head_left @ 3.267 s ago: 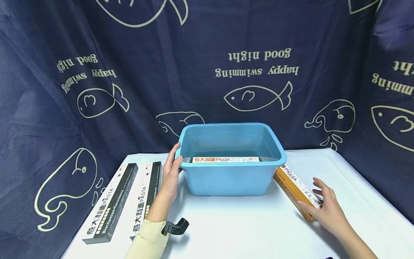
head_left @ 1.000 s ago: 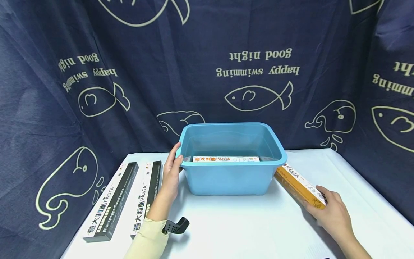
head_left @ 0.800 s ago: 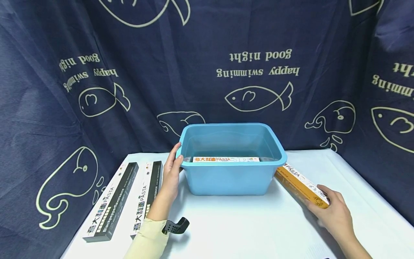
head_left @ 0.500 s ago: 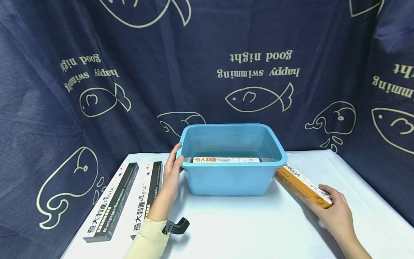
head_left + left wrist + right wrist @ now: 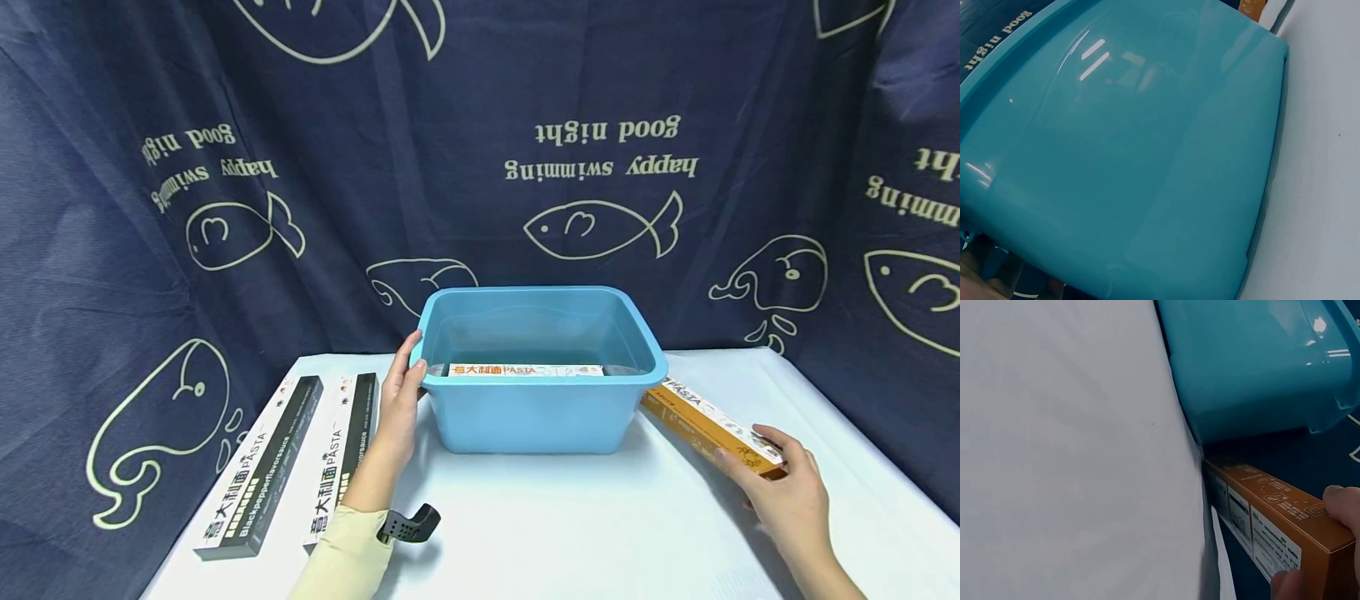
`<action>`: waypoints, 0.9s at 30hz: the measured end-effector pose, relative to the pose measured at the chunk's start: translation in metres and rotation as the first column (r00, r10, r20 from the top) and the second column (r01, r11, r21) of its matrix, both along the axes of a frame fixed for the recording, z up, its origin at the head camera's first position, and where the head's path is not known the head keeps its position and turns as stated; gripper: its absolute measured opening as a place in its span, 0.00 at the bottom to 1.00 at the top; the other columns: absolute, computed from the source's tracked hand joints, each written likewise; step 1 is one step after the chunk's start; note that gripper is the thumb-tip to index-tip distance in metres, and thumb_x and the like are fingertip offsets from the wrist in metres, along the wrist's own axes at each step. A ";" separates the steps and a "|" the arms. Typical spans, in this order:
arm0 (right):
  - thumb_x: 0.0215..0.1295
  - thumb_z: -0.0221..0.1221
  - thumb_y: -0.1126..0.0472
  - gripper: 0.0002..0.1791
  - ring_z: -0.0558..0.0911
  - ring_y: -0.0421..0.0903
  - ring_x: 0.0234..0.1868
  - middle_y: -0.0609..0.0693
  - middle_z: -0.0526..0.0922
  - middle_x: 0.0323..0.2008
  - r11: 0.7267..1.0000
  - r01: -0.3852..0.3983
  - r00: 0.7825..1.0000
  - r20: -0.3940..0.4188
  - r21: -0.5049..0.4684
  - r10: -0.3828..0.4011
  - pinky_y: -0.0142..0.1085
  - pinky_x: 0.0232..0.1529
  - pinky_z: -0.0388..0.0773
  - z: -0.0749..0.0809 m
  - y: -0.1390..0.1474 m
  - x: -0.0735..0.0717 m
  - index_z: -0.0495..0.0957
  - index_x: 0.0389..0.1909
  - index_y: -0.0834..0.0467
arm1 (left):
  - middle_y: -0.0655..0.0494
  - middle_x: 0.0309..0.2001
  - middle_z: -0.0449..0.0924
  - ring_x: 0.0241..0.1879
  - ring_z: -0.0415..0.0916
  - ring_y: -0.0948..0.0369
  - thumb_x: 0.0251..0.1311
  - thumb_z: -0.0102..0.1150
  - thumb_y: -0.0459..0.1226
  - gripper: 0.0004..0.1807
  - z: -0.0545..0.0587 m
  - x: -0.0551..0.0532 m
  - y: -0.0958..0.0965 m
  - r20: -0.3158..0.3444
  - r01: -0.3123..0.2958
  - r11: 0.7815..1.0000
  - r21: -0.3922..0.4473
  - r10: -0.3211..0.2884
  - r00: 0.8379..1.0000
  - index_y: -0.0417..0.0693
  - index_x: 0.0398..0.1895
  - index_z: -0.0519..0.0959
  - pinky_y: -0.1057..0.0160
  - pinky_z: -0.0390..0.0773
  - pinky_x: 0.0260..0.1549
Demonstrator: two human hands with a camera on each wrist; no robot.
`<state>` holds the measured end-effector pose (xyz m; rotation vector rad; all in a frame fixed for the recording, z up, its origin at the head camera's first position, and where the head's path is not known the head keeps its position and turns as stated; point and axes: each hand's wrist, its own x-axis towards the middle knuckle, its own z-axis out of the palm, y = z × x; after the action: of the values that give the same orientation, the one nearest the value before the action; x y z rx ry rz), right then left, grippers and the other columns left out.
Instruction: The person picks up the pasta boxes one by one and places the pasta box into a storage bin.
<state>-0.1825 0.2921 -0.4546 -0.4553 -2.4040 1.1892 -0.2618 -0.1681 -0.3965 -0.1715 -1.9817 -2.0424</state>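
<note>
While left hand (image 5: 397, 400) grips blue bin (image 5: 532, 421) at left rim, right hand (image 5: 793, 487) has fingers pinching pasta box (image 5: 707, 429) at near end. Box is long, orange-sided, white-topped, printed.

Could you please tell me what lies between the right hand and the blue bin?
In the head view, the orange pasta box, held by the right hand, stretches toward the blue bin.

Curtained-off booth-like space, room type unclear, navy fish-print cloth (image 5: 450, 150) on 3 sides, white-covered table (image 5: 555, 525)
</note>
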 end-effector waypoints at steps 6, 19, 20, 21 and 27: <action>0.61 0.69 0.48 0.37 0.76 0.36 0.18 0.47 0.67 0.45 0.994 0.014 1.000 0.009 -0.104 -0.013 0.33 0.16 0.78 0.002 0.000 -0.001 0.66 0.67 0.53 | 0.61 0.76 0.60 0.76 0.58 0.54 0.73 0.45 0.48 0.27 0.000 0.000 0.000 0.003 -0.005 1.000 0.000 0.005 1.000 0.71 0.74 0.63 0.38 0.58 0.72; 0.63 0.66 0.64 0.21 0.82 0.30 0.26 0.39 0.64 0.46 0.832 -0.086 0.984 -0.176 -0.548 -0.014 0.27 0.25 0.82 0.004 0.001 -0.005 0.76 0.57 0.51 | 0.62 0.77 0.59 0.76 0.58 0.54 0.74 0.44 0.49 0.26 0.000 0.000 0.000 0.010 -0.001 1.000 -0.003 0.001 1.000 0.72 0.74 0.62 0.37 0.57 0.72; 0.63 0.66 0.65 0.21 0.82 0.30 0.26 0.40 0.64 0.47 0.806 -0.100 0.981 -0.195 -0.583 -0.019 0.28 0.24 0.82 0.004 0.001 -0.006 0.76 0.57 0.51 | 0.62 0.77 0.59 0.76 0.58 0.54 0.73 0.45 0.49 0.26 0.000 0.000 0.001 0.010 -0.001 1.000 -0.002 0.001 1.000 0.72 0.74 0.62 0.37 0.57 0.72; 0.63 0.66 0.66 0.21 0.82 0.30 0.26 0.40 0.65 0.48 0.795 -0.104 0.978 -0.205 -0.597 -0.026 0.28 0.24 0.82 0.005 0.001 -0.006 0.76 0.56 0.51 | 0.62 0.77 0.59 0.76 0.58 0.54 0.73 0.44 0.49 0.26 0.000 0.000 0.001 0.009 -0.002 1.000 -0.002 0.002 1.000 0.72 0.74 0.62 0.37 0.57 0.72; 0.62 0.66 0.67 0.25 0.83 0.32 0.23 0.38 0.66 0.50 0.765 -0.104 0.972 -0.226 -0.636 -0.056 0.29 0.22 0.82 0.006 0.001 -0.007 0.75 0.60 0.52 | 0.62 0.77 0.58 0.76 0.58 0.53 0.74 0.44 0.48 0.26 0.000 0.000 0.001 0.004 -0.002 1.000 0.004 0.002 1.000 0.71 0.74 0.62 0.37 0.57 0.72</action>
<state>-0.1895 0.2932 -0.4482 -0.4483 -1.7478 1.9669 -0.2616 -0.1674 -0.3966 -0.1652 -1.9789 -2.0476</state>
